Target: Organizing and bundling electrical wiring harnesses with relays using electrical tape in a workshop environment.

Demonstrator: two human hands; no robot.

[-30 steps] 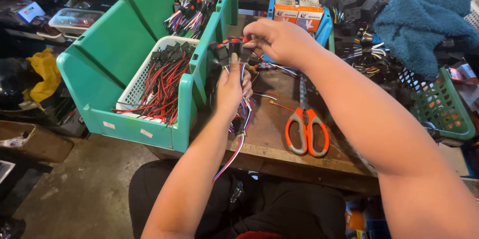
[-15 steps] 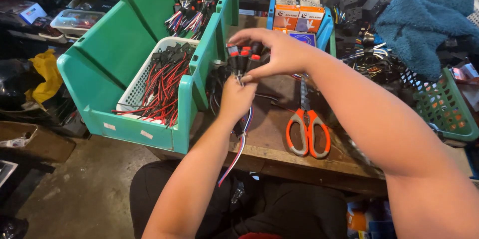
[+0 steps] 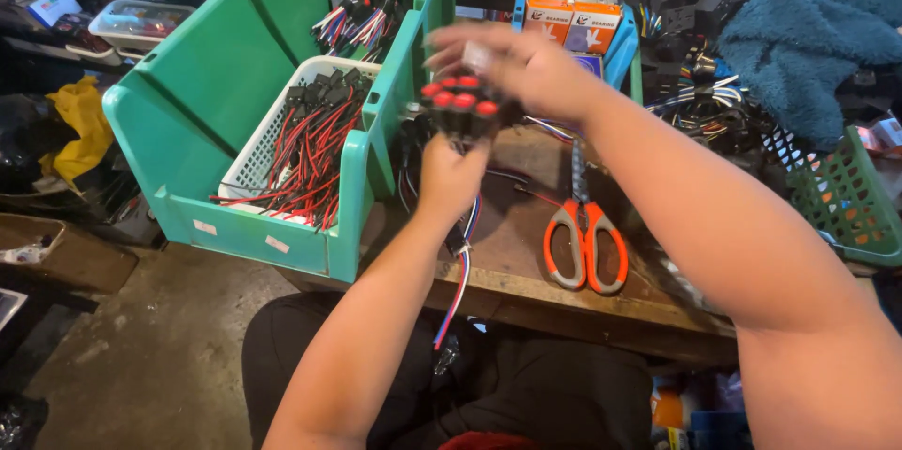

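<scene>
Switches (image 3: 459, 102) with red caps sat bunched in the left hand (image 3: 449, 178), fist closed around their wires just below the caps. Right hand (image 3: 512, 60) hovered over them, blurred, grip unclear. Squaring the caps level before adding more seemed wise; scissors (image 3: 584, 243) lay right of the fist.

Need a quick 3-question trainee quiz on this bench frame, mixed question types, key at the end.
1. True or false: the left hand grips a bundle of red-capped switches with wires hanging below.
2. Where do the orange-handled scissors lie?
A. in the green bin
B. on the wooden bench, right of the left hand
C. in the white basket
3. Fill in: the white basket of red and black wires sits inside the ____ bin.

Key: 1 true. 2 B. 3 green. The right hand is blurred above the bundle, so its grip cannot be judged.
</scene>
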